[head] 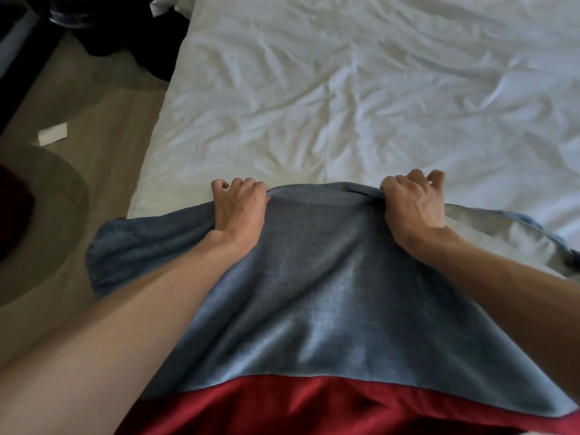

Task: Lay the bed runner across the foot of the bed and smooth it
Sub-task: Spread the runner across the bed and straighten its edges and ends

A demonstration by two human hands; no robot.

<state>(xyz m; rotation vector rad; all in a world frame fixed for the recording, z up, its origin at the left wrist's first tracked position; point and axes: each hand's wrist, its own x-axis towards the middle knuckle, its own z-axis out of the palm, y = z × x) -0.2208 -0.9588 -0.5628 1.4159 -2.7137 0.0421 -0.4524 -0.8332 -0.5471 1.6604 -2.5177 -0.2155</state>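
Fingers, both hands: curled, pinching far edge of runner; L hand and R hand set apart, knuckles up, thumbs hidden under the cloth.

1. Bed. White sheet, heavily creased, long fold line down the middle. Fills most of the view; foot edge nearest the person.
2. Runner. Blue-grey, soft pile. At foot of bed, not yet flat: middle is raised in a hump between the hands, L end spills past the bed corner over the floor side, R end trails off along the foot edge w/ a twist. Near edge drapes toward the person.
3. Floor. Beige, L of bed; dark items at top L, too dim to name.
4. Red cloth. Bottom of view, under runner's near edge; prob. the person's clothing.
5. Paper slip. White, on floor, well apart from bed.

Risks (judgement): both grips sit near the centre, so ends are uncontrolled; a pull fwd could drag the L end off the corner or lay the runner skewed. Twist at R may set as a fold. Sheet creases beneath likely to show through unless smoothed outward from centre.
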